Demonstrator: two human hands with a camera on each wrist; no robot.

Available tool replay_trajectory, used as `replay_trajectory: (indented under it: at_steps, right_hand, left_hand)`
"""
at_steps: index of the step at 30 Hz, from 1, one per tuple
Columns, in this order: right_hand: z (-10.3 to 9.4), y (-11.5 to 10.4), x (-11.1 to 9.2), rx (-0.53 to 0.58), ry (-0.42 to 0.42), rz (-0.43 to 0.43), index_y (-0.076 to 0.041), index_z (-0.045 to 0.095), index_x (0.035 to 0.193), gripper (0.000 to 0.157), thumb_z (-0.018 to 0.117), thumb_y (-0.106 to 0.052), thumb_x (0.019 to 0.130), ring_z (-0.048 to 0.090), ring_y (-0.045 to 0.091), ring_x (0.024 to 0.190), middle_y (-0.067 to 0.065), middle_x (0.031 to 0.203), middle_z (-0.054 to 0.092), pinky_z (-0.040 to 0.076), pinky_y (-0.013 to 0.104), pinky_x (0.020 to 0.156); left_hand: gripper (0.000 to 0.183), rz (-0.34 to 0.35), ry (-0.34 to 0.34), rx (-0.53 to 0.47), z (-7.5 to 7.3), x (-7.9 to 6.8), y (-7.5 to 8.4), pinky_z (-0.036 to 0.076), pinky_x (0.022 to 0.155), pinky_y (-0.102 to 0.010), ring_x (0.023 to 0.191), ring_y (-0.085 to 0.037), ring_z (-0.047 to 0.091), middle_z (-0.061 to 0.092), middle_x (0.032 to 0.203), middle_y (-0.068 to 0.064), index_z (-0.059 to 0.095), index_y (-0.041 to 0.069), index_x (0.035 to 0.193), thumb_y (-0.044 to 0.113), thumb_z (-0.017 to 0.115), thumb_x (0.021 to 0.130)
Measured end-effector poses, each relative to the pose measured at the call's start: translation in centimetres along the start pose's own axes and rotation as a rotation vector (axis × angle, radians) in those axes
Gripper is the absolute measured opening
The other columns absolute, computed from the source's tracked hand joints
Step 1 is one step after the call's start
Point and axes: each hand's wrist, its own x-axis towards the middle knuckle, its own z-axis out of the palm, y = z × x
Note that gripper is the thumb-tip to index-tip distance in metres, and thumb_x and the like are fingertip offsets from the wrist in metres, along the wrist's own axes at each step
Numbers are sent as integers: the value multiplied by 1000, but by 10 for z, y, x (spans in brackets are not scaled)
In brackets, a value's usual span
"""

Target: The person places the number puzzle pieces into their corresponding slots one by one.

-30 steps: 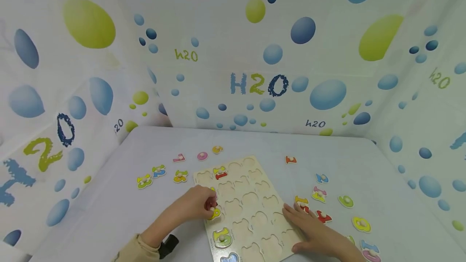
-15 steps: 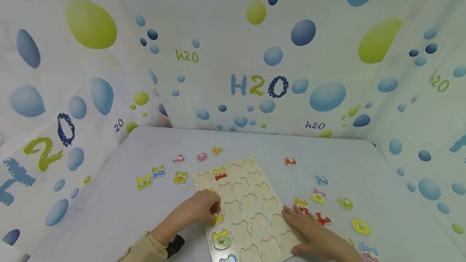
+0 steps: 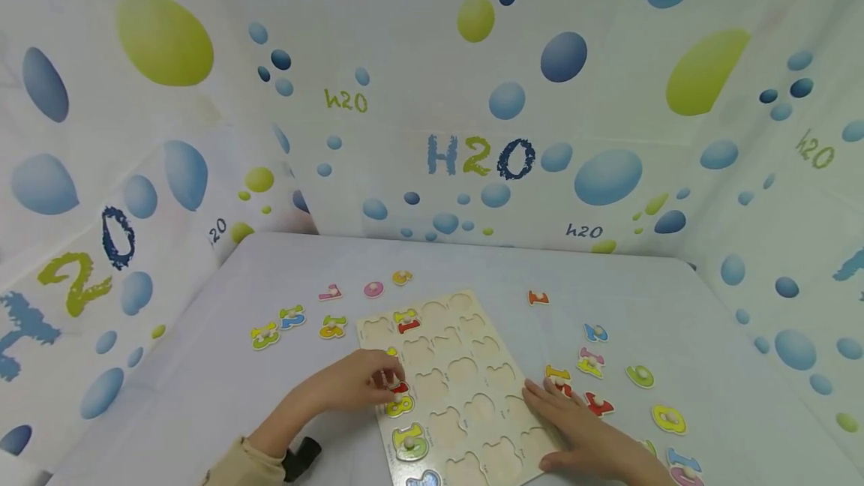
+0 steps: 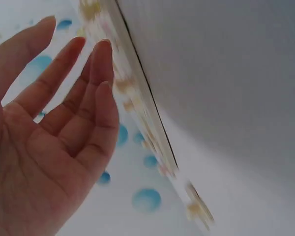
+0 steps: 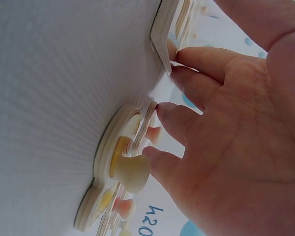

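Note:
A wooden puzzle board (image 3: 466, 373) with number-shaped recesses lies at a slant on the table. My left hand (image 3: 358, 381) hovers at its left edge, just above a yellow knobbed number piece (image 3: 400, 406) lying in a recess. In the left wrist view, the fingers (image 4: 99, 69) of this hand are loosely bent, with nothing between them. Beneath them a red piece (image 3: 398, 388) is partly hidden. My right hand (image 3: 580, 426) rests with its fingers spread on the board's right edge. Near its fingers lies a piece with a pale knob (image 5: 132, 173).
Left of the board lie several loose number pieces, among them a green-and-yellow one (image 3: 265, 336) and a pink one (image 3: 373, 289). More lie to the right, including a yellow ring-shaped piece (image 3: 669, 418) and a red one (image 3: 538, 298). A patterned curtain (image 3: 432, 96) surrounds the table.
My left hand has put the yellow number piece down into the board, let go of it, and drawn slightly back to the left. My right hand has stayed on the board's edge.

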Motion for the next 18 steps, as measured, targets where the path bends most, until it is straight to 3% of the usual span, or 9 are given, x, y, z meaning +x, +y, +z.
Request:
replay_trajectory:
  at_steps: [4,9,11,15,18]
  right_hand:
    - [0,0,0,-15,8,-13,-3,34,144,85,64,-50,80,24,47,129,15,146,32,-11,12,100]
    - [0,2,-1,-54,35,-40,-3,35,143,83,65,-48,80,25,42,131,14,146,33,-9,13,102]
    - [0,3,-1,-59,42,-53,-3,35,144,83,65,-48,80,22,35,135,13,147,33,-9,13,102]
    - [0,2,-2,-46,57,-84,-2,35,143,82,65,-46,81,16,24,137,14,146,33,-8,14,103]
    - [-1,0,-2,-16,35,-56,-3,35,144,82,64,-47,81,17,30,136,14,147,32,-7,13,102]
  left_hand:
    - [16,-11,115,-12,-28,-10,-24,49,69,-28,78,-13,55,58,87,5,64,6,104,7,64,88]
    - [16,-157,275,55,-63,-15,-57,48,67,-31,77,-19,55,58,84,-1,64,1,102,1,64,86]
    - [16,-208,282,69,-72,-13,-68,47,65,-31,76,-19,55,57,82,-2,63,-1,100,-1,65,84]
    - [18,-265,204,33,-78,-7,-88,46,58,-31,69,-18,54,55,77,-3,63,0,98,0,67,81]
    - [14,-282,175,10,-76,-2,-99,45,55,-30,64,-16,52,55,74,-2,63,2,94,3,68,81]
